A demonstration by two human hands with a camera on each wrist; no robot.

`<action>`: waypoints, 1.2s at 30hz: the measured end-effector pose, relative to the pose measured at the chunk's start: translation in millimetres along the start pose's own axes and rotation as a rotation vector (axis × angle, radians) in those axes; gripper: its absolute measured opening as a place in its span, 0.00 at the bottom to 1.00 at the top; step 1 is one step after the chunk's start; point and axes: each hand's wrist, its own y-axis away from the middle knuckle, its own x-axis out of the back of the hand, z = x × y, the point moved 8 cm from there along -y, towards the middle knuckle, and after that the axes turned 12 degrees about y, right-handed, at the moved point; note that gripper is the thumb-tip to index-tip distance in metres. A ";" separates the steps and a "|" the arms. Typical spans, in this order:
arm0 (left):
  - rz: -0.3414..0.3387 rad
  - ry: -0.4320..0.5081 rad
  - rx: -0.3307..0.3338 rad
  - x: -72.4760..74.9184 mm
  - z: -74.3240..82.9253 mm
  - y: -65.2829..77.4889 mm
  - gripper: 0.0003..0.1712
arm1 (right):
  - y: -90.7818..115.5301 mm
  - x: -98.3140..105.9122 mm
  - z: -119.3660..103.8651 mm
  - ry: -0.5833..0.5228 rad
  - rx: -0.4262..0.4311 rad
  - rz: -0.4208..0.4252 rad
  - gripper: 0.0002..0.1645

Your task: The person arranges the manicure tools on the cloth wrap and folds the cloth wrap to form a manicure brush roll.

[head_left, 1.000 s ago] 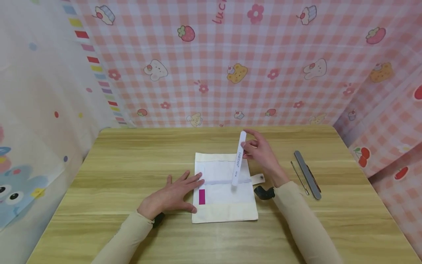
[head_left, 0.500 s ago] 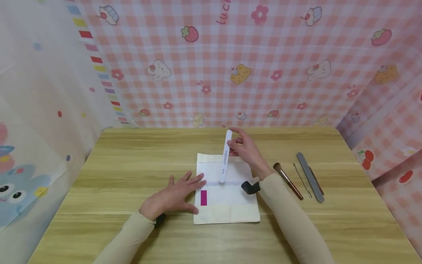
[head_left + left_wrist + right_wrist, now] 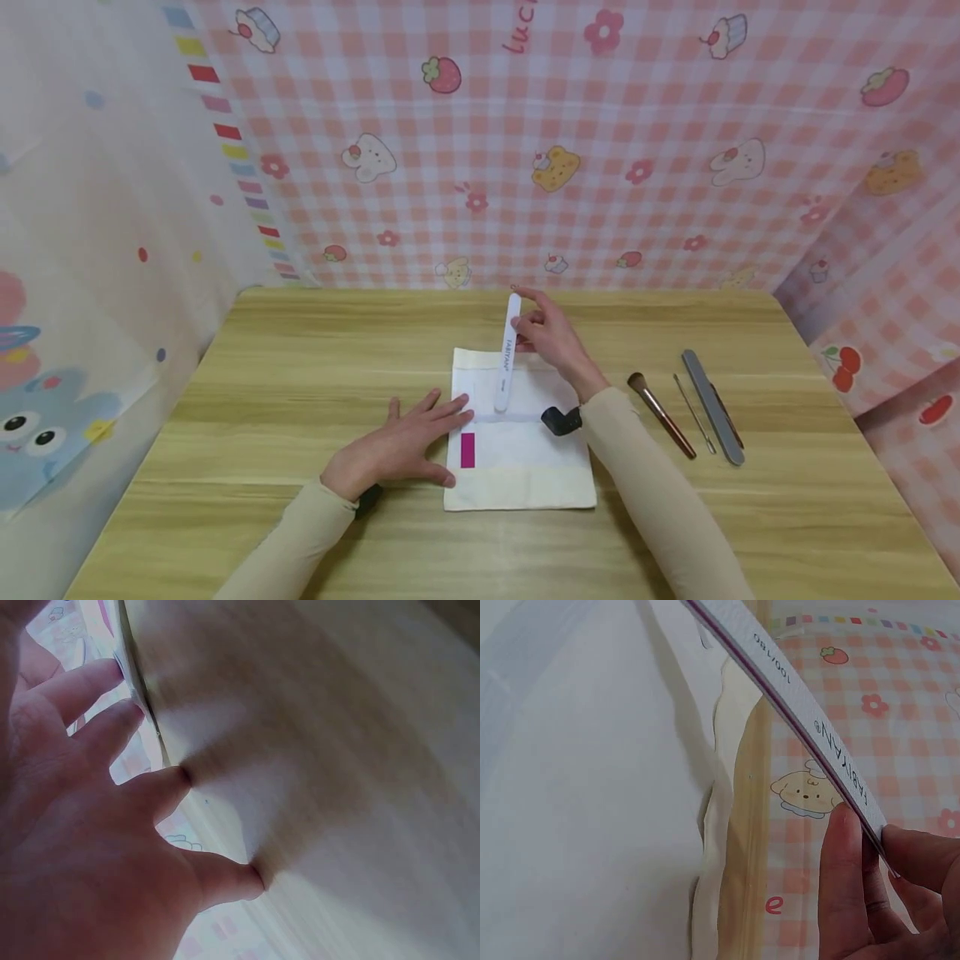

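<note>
My right hand pinches a white nail file near its upper end, with thumb and fingertips. The file stands tilted above a cream cloth pouch that lies unfolded on the table. In the right wrist view, the lettering and grey edge of the nail file show; its lower end leaves the frame. My left hand is spread at the pouch's left side, its fingertips resting on that edge near a magenta patch. In the left wrist view, two fingertips of the left hand touch the tabletop.
To the right on the wooden table lie a makeup brush, a thin metal tool and a grey nail file. A thin dark tool is partly hidden beside the grey file. A pink checked cloth hangs behind.
My right hand has moved left with the white nail file, over the pouch's left half. The makeup brush, earlier hidden by the right arm, is visible. The left hand stays on the pouch.
</note>
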 end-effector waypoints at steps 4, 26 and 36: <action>-0.002 -0.002 0.000 -0.8 -0.3 -0.2 0.55 | -3.3 -3.5 1.8 -0.012 -0.012 -0.003 0.35; -0.008 -0.002 0.009 -0.6 1.5 0.4 0.54 | -7.2 -17.4 8.6 -0.006 -0.037 -0.027 0.34; -0.005 0.009 0.003 -0.6 1.5 0.4 0.54 | -6.9 -21.2 13.4 0.006 -0.072 -0.044 0.33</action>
